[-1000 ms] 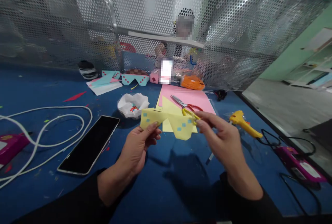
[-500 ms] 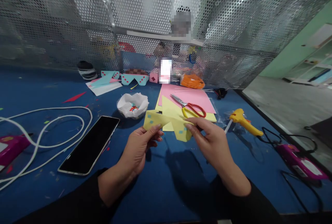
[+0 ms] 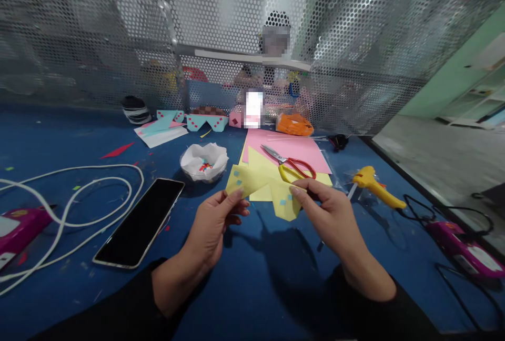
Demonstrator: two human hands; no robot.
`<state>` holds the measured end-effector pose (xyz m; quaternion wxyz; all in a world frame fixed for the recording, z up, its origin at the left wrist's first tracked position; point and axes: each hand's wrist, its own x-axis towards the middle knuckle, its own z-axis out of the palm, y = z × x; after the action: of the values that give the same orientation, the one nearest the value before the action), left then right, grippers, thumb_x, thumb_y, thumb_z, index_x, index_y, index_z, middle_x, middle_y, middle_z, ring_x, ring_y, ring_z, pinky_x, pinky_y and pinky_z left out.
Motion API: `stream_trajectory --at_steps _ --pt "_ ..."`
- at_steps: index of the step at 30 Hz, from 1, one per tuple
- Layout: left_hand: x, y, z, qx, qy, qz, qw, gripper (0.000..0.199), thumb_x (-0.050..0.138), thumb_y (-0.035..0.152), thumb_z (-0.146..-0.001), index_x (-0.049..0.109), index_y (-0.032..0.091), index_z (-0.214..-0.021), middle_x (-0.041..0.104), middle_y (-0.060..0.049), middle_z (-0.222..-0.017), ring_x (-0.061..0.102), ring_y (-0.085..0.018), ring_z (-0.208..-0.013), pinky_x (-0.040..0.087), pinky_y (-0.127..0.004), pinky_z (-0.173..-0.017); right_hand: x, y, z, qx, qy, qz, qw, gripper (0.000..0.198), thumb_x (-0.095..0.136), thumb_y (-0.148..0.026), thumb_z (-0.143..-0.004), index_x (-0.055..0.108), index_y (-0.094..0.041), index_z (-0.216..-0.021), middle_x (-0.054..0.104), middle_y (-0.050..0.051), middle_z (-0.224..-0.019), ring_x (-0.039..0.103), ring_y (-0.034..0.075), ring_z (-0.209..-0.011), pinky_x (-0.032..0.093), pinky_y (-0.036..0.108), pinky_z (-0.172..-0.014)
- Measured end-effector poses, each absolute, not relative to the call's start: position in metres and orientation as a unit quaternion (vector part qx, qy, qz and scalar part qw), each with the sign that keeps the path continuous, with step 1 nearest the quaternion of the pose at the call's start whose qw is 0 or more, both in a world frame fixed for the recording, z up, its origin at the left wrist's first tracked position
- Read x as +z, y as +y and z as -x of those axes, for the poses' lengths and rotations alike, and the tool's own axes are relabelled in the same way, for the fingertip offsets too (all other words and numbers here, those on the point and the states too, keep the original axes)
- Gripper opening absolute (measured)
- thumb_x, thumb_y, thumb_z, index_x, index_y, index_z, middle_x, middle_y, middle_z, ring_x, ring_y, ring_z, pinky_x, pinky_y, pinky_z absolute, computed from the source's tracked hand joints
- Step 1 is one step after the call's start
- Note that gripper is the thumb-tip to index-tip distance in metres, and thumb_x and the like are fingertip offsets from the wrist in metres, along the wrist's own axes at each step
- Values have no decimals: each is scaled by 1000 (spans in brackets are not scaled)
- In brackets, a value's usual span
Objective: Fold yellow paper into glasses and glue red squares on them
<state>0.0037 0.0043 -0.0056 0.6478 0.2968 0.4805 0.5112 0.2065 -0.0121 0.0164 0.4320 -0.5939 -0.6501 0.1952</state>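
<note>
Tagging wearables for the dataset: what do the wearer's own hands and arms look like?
Left hand and right hand are bare: no gloves, watch or bracelet visible. Plain black sleeves end short of the wrists, no markings visible.

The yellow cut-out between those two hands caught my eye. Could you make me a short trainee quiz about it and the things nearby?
1. True or false: the grip of the left hand and that of the right hand are both on the yellow cut-out.

2. Multiple choice: what colour are its small patches?
A) red
B) blue
C) black

3. Fill in: as the wearer sees it, the glue gun lies to the ____ of the scissors.

Key: 1. true; 2. B; 3. right
</note>
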Motion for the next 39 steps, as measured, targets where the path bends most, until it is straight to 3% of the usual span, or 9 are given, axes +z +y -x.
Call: stream_trajectory --at_steps 19,33,39 --pt "-8 5 -3 514 483 -313 635 41 88 48 -55 73 14 -74 69 -2 -61 59 -11 -57 38 -20 -51 13 -10 -208 175 -665 594 417 26 54 -38 -90 70 -20 -83 65 0 -70 55 13 -63 40 25 -57" --pt "-8 5 -2 508 491 -319 631 52 81 61 -61 75 15 -84 70 -4 -66 61 -13 -59 41 -21 -51 13 -10 -211 164 -674 584 422 25 54 -38 -90 71 -21 -85 70 1 -78 60 14 -69 43 26 -62" --pt "-7 6 -2 511 489 -312 635 53 81 64 -57 72 16 -77 70 -3 -70 63 -14 -62 42 -21 -52 15 -10 -213 129 -665 586 445 24 56 -38 -90 71 -21 -87 71 2 -79 61 16 -73 45 27 -65"
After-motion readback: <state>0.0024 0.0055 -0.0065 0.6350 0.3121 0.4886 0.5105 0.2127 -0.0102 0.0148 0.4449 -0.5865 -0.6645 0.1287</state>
